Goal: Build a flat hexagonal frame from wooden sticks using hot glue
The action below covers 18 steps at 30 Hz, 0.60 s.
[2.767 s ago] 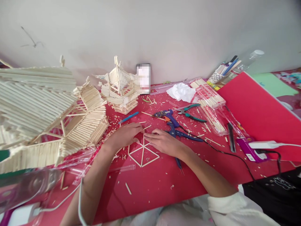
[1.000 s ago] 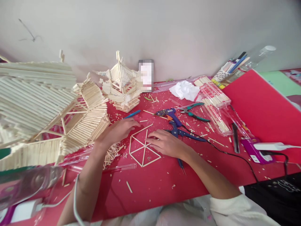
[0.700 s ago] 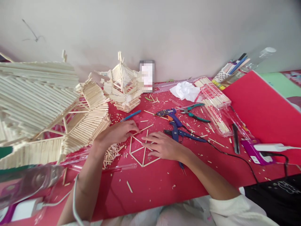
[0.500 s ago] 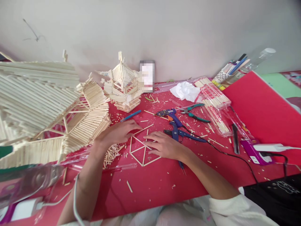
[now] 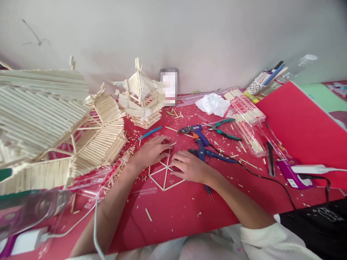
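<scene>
My left hand (image 5: 153, 151) and my right hand (image 5: 189, 167) both rest on a flat stick frame (image 5: 162, 179). The frame lies on the red table (image 5: 176, 216), right in front of me. It is made of thin pale sticks. They form a shape with 6 sides, and more sticks run from the middle out to the corners, like a wheel. My hands hide the far half of it.

My left hand lies low, palm down, with its fingers stretched out and close together on the far edge of the frame. My right hand is bent, with its fingertips down near the middle of the frame. I cannot tell if it pinches a stick.

Just past my right hand lie blue pliers (image 5: 210, 154) and a blue glue gun (image 5: 193, 130). A blue pen (image 5: 149, 133) lies just past my left hand. Farther back stands a small stick tower (image 5: 141, 97). A big stick roof (image 5: 54, 122) fills the left side. A bag of sticks (image 5: 245, 115) is on the right.
</scene>
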Each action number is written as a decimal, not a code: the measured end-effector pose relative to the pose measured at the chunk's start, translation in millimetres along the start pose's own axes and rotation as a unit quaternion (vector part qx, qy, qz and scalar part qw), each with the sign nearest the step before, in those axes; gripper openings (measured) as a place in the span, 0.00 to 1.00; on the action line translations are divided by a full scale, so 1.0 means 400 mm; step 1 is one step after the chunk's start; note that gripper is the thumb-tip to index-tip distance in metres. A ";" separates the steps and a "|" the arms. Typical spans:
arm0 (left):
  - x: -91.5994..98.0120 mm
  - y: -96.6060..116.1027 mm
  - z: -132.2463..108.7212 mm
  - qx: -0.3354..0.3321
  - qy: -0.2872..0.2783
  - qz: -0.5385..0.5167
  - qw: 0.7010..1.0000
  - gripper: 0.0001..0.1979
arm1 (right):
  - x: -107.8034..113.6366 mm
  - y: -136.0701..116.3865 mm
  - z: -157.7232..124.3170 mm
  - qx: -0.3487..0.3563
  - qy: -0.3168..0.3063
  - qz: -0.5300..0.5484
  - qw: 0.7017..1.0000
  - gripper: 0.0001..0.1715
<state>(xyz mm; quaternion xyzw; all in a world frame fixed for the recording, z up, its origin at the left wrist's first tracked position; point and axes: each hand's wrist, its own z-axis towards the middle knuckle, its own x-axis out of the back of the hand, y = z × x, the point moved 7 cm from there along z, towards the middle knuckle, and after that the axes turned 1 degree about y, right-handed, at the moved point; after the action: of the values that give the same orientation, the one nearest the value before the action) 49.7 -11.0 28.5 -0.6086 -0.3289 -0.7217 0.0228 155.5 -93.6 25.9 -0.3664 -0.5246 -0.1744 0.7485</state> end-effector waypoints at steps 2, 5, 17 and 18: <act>0.002 -0.002 0.001 0.006 0.002 -0.002 1.000 0.16 | 0.001 -0.002 0.001 0.001 0.001 -0.004 1.000 0.10; -0.001 -0.007 0.001 0.005 0.003 -0.004 1.000 0.15 | 0.002 -0.003 0.002 0.001 0.000 -0.008 1.000 0.10; -0.007 -0.018 0.001 -0.004 0.015 -0.001 1.000 0.13 | -0.002 -0.002 0.003 -0.001 -0.001 -0.014 1.000 0.11; -0.007 -0.018 0.001 -0.005 0.016 -0.002 1.000 0.13 | -0.002 -0.002 0.003 -0.001 0.000 -0.014 1.000 0.11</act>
<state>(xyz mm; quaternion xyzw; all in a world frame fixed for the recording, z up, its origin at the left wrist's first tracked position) 47.7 -6.3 22.8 -0.5968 -0.3264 -0.7326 0.0236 153.9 -93.6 25.8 -0.3594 -0.5297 -0.1853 0.7456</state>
